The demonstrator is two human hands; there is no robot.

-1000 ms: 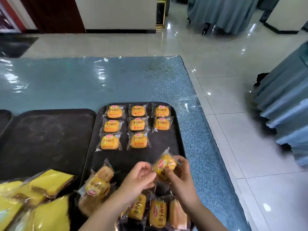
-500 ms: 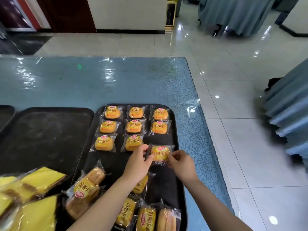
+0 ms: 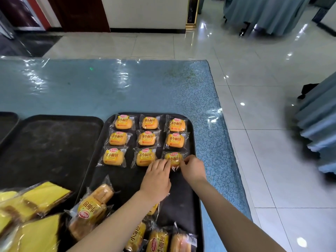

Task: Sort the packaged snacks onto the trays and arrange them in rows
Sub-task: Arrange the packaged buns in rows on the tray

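A black tray holds several wrapped orange bread buns set out in three rows. The nearest-right bun lies flat at the right end of the third row. My left hand touches its left edge with the fingertips. My right hand pinches the wrapper at its right edge. Loose buns lie unsorted at the tray's near end, some under my left forearm.
A second black tray lies to the left, and the corner of a third shows at the far left. Yellow cake packets pile at the near left. The blue table ends just right of the tray, above tiled floor.
Both hands carried the bun forward from the tray's near middle and laid it flat at the right end of the third row.
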